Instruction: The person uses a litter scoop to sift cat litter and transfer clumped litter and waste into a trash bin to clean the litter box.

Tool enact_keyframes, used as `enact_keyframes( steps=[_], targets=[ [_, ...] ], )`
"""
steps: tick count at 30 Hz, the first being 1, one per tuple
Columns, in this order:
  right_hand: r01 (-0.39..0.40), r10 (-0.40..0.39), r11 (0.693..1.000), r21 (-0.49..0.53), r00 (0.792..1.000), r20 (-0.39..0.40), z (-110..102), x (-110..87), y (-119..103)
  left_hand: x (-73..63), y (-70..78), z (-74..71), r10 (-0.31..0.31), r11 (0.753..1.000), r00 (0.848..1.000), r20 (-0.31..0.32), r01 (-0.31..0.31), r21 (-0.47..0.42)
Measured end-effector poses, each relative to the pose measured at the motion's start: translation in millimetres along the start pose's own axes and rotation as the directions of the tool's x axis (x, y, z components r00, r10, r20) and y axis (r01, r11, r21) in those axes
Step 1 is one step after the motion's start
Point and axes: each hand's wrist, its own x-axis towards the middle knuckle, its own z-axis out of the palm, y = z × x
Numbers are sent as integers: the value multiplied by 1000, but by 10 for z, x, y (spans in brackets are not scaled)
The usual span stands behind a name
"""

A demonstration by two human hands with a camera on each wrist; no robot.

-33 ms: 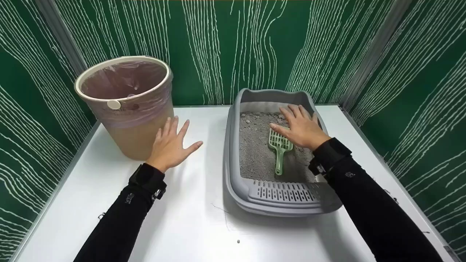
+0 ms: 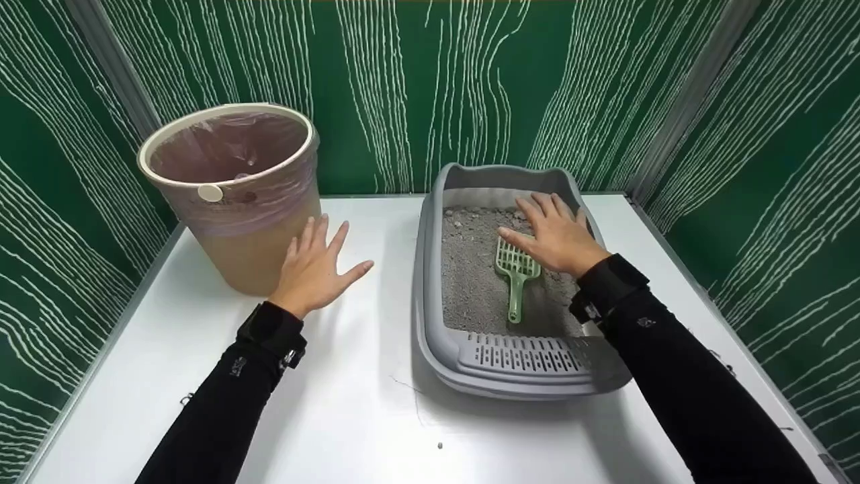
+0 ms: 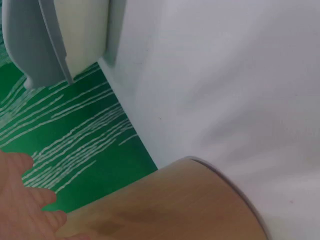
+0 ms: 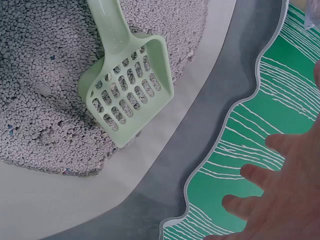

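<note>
A grey litter box (image 2: 437,269) filled with grey granular litter (image 2: 470,289) stands right of centre. On the litter lies a green slotted litter scoop (image 4: 131,80), its handle toward the person in the head view. Over the box hovers my right hand (image 2: 554,235), fingers spread, holding nothing; in the head view it covers part of the scoop's far end. My left hand (image 2: 312,269), also spread and holding nothing, is above the white table in front of a beige trash can (image 2: 255,262). Whether its fingertips touch the can is unclear.
A clear plastic liner (image 2: 282,138) hangs inside the trash can and folds over its rim. Green panels with white wavy lines (image 2: 416,94) enclose the white table (image 2: 356,403) at the back and sides. A tiny pellet (image 2: 440,446) lies near the front.
</note>
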Motion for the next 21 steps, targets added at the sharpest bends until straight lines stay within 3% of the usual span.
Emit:
enact_keyframes(
  steps=[21],
  targets=[
    [13, -13, 1000, -2, 1000, -19, 35, -35, 5, -103, 85, -89, 16, 999, 1000, 20, -17, 35]
  ],
)
